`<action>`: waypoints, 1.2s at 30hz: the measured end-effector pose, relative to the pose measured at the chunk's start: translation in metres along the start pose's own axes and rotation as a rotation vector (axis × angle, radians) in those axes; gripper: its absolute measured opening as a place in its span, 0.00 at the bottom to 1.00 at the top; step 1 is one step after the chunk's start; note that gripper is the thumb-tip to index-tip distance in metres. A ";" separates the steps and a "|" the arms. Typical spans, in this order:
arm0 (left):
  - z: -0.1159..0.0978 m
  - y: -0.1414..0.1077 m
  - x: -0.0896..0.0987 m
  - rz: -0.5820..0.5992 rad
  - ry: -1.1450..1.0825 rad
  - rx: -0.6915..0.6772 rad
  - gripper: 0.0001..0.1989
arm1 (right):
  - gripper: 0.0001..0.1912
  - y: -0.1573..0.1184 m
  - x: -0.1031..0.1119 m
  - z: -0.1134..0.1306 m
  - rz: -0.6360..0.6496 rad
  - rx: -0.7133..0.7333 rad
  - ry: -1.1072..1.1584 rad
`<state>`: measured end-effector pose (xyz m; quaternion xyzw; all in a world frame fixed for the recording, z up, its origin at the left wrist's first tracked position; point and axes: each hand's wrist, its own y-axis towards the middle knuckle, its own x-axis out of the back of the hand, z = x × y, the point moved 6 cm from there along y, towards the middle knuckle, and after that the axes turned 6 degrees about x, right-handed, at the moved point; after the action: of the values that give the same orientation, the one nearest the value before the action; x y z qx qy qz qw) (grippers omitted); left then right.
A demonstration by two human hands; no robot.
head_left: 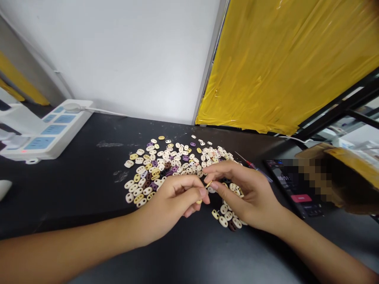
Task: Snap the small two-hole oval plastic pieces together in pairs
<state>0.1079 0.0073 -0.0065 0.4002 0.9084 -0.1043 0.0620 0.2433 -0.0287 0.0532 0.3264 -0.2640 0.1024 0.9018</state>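
My left hand [174, 199] is closed in front of the pile, thumb against fingers. A yellow oval cord-stopper piece [199, 201] shows below its thumb tip, partly hidden. Just beside it, my right hand [248, 193] pinches a small yellow piece [209, 184] at the thumb tip; the fingers cover much of it. The fingertips of the two hands nearly meet. Behind and around them lie many small oval two-hole pieces [177, 156], cream, yellow, purple and dark brown. A smaller cluster of such pieces [227, 216] sits under and beside my right hand.
A red-handled screwdriver [249, 163] lies behind my right hand. To the right is a phone [296, 189] with a lit screen, next to a cardboard roll [334, 177]. A white power strip [56, 130] with plugs stands at left. Behind the black table [97, 181] rises a white panel [133, 59].
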 end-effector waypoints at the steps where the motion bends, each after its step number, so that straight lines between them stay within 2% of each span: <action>1: 0.000 -0.001 0.000 0.002 0.004 0.001 0.09 | 0.17 0.001 0.000 0.003 0.004 0.045 -0.038; 5: 0.001 -0.003 0.000 0.002 0.016 0.007 0.09 | 0.18 0.002 -0.003 0.012 0.022 0.199 -0.126; 10: 0.002 -0.002 0.000 -0.002 0.029 0.039 0.10 | 0.24 0.000 -0.007 0.015 0.012 0.301 -0.211; 17: 0.003 0.000 0.000 0.008 -0.006 0.027 0.10 | 0.29 -0.001 -0.008 0.017 0.044 0.378 -0.255; 24: 0.002 0.001 0.000 0.008 -0.018 0.012 0.11 | 0.24 0.001 -0.004 0.024 -0.015 0.419 -0.260; 31: 0.001 0.000 0.000 -0.009 0.002 0.003 0.11 | 0.22 -0.001 -0.002 0.019 -0.109 0.301 -0.124; 36: 0.001 0.000 0.001 -0.026 -0.010 -0.023 0.10 | 0.16 -0.004 -0.002 0.000 -0.198 0.060 0.105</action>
<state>0.1073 0.0083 -0.0073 0.3873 0.9142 -0.0965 0.0698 0.2430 -0.0321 0.0501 0.3718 -0.1799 0.0373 0.9100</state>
